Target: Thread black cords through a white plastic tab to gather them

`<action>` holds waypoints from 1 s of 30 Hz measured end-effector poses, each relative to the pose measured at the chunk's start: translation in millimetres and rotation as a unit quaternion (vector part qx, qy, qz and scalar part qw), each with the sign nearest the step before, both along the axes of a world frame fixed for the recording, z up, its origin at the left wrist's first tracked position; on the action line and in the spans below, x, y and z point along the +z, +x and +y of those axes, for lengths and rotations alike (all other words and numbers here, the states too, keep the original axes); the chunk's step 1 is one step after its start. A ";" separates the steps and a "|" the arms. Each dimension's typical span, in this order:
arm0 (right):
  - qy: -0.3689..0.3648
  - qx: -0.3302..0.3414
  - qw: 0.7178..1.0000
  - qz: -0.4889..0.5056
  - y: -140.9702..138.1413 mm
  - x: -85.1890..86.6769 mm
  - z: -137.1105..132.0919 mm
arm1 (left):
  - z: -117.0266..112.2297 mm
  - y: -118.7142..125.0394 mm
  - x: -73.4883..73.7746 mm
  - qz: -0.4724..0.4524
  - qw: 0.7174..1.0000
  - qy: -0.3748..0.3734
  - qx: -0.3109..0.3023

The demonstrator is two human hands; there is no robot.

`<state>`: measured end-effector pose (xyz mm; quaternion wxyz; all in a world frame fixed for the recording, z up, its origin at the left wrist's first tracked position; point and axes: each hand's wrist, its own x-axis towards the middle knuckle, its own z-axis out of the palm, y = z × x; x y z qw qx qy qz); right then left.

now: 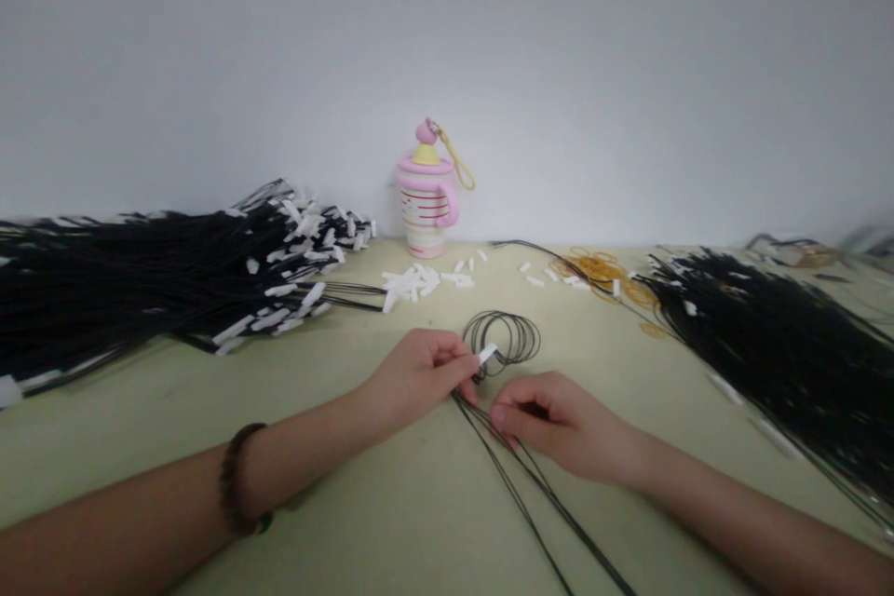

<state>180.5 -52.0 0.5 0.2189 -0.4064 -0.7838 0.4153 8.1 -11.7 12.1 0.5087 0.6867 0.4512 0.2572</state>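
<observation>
My left hand [429, 368] is closed in a pinch on thin black wires [535, 475]. A small white piece [487, 353], like a short sleeve or plug, sticks out from its fingertips. Just beyond the fingers the wires form several loose loops [515, 335] above the table. My right hand [548, 419] pinches the same wires a little lower and to the right. From there the wires run apart in strands toward the front edge of the picture. The fingertips hide how many wires each hand grips.
A big bundle of black wires [140, 279] with white ends lies left; another bundle [775, 345] lies right. Loose white pieces [419, 279] and yellow rubber bands [593, 270] are scattered toward the back. A pink-and-white cup [426, 205] stands by the wall [629, 65].
</observation>
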 end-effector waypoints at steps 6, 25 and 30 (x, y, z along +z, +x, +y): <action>-0.184 0.006 0.981 0.060 14.2 17.3 7.8 | -0.4 -1.4 1.2 0.006 1.000 0.002 0.016; 0.307 -0.309 0.895 0.094 82.4 70.7 27.0 | 1.5 -3.8 -1.7 -0.022 0.998 -0.052 0.030; 0.325 -0.116 0.933 -0.105 31.6 22.5 15.2 | 1.7 -4.8 -1.4 -0.010 0.999 -0.032 0.022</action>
